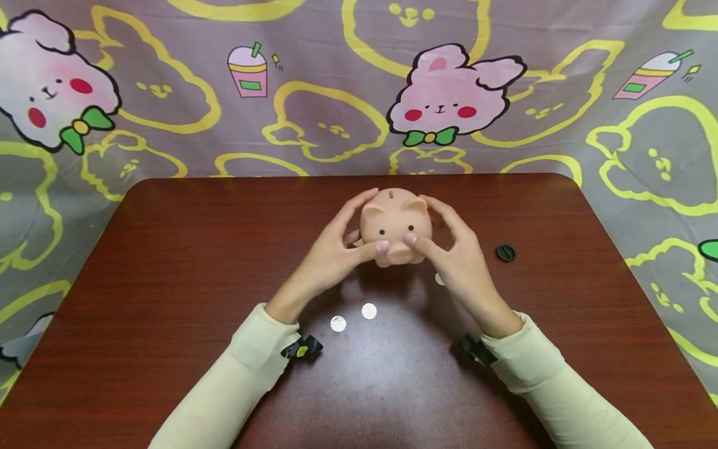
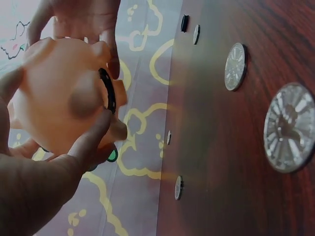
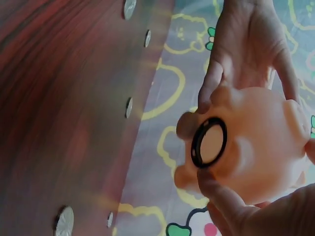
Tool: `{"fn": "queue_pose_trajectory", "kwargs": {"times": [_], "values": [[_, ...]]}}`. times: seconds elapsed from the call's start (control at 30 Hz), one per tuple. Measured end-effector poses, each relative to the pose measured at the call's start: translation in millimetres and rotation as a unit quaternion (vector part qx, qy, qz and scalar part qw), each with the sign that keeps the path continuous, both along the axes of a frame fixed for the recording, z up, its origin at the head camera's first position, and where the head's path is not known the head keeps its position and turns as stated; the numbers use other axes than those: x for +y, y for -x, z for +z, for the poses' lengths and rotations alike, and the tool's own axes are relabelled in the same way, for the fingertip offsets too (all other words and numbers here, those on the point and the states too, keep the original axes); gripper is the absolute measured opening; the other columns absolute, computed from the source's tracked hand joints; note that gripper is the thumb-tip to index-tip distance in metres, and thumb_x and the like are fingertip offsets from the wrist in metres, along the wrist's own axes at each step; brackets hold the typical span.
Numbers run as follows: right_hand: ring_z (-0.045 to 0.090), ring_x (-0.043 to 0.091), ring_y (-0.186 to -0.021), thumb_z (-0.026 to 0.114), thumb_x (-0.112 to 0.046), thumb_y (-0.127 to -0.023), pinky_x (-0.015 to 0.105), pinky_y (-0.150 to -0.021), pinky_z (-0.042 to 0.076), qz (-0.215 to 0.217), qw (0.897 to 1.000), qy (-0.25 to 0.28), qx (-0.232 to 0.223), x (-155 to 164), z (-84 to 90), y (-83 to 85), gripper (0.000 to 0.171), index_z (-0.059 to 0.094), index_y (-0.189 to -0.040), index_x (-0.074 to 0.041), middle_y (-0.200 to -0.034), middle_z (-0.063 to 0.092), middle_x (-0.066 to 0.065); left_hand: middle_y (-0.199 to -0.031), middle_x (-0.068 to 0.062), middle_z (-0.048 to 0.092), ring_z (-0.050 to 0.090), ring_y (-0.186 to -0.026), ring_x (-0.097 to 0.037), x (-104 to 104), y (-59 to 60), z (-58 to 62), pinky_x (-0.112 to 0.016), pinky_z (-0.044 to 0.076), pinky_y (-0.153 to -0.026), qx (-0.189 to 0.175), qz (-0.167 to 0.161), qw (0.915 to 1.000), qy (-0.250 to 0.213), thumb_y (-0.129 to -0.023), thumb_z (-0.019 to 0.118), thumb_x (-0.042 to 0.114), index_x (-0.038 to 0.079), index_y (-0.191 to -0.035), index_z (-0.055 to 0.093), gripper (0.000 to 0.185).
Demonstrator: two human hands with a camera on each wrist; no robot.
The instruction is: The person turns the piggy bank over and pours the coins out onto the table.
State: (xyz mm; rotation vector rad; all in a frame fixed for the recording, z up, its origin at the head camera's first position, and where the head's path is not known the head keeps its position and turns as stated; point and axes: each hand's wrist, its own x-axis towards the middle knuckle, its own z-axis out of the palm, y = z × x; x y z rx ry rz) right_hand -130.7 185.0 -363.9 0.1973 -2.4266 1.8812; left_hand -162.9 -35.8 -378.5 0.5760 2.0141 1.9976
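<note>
We hold a pink piggy bank [image 1: 396, 224] lifted just above the middle of the dark wooden table [image 1: 168, 262], our left hand [image 1: 331, 255] and right hand [image 1: 460, 259] each curled round one side, thumbs pressing near the snout. Its face points toward us, the coin slot on top, so its long axis runs from us toward the far table edge. The wrist views show its underside with a black-ringed round opening [image 3: 208, 142]. A black plug [image 1: 506, 252] lies to the right, coins [image 1: 368, 311] beneath our wrists. We can read no writing on the bank; the coin faces are too blurred.
</note>
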Motion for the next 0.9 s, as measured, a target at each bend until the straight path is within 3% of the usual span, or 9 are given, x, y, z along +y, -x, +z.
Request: {"fn": "queue_pose_trajectory", "kwargs": {"times": [0.13,0.3,0.43,0.53,0.73,0.9], "values": [[0.064,0.017,-0.12,0.07,-0.031,-0.101,0.027,-0.09,0.059,0.013,0.997,0.035,-0.065,0,0.2,1.9,0.055,0.052,-0.152,-0.022,-0.141,0.062,0.005,-0.164,0.004,0.04,0.062,-0.132,-0.031,0,0.9,0.5,-0.036,0.058,-0.096,-0.003,0.004,0.9999,0.014,-0.101,0.069,0.013,0.033,-0.163,0.037,0.072],[0.067,0.015,-0.11,0.066,-0.039,-0.102,0.035,-0.087,0.062,0.009,0.992,0.026,-0.125,2,-1.0,6.9,0.055,0.053,-0.151,-0.019,-0.14,0.059,0.008,-0.153,-0.008,0.052,0.072,-0.105,-0.023,0,1.2,-1.2,-0.033,0.062,-0.083,-0.038,-0.003,0.999,0.024,-0.105,0.065,0.017,0.026,-0.163,0.038,0.065],[0.068,0.014,-0.105,0.064,-0.039,-0.103,0.032,-0.083,0.063,0.012,0.988,0.03,-0.149,3,-2.8,9.5,0.054,0.054,-0.151,-0.015,-0.138,0.056,0.012,-0.146,-0.014,0.057,0.074,-0.09,-0.021,1,0.7,-0.6,-0.034,0.064,-0.078,-0.049,-0.004,0.9983,0.033,-0.105,0.064,0.02,0.024,-0.163,0.037,0.064],[0.068,0.013,-0.106,0.065,-0.04,-0.102,0.031,-0.085,0.062,0.019,0.987,0.029,-0.158,3,-3.4,10.2,0.054,0.054,-0.151,-0.019,-0.14,0.057,0.009,-0.149,-0.011,0.055,0.073,-0.099,-0.023,0,0.2,-0.4,-0.034,0.061,-0.076,-0.04,0.002,0.9985,0.037,-0.104,0.067,0.019,0.025,-0.162,0.039,0.065],[0.064,0.018,-0.118,0.072,-0.028,-0.1,0.029,-0.093,0.06,0.074,0.984,0.047,-0.153,9,-4.1,11.6,0.062,0.047,-0.156,-0.029,-0.151,0.049,0.002,-0.16,0.002,0.046,0.064,-0.126,-0.027,-6,1.2,-1.0,-0.033,0.06,-0.087,0.015,0.006,0.9991,0.04,-0.094,0.078,0.009,0.03,-0.16,0.042,0.078],[0.06,0.021,-0.125,0.078,-0.009,-0.093,0.022,-0.093,0.056,0.11,0.988,0.041,-0.099,13,-4.9,12.0,0.084,0.037,-0.162,-0.032,-0.159,0.043,0.0,-0.167,0.01,0.033,0.056,-0.137,-0.026,-7,2.5,-1.3,-0.038,0.061,-0.096,0.055,-0.019,0.9981,0.021,-0.086,0.084,0.0,0.028,-0.163,0.036,0.095]]}}
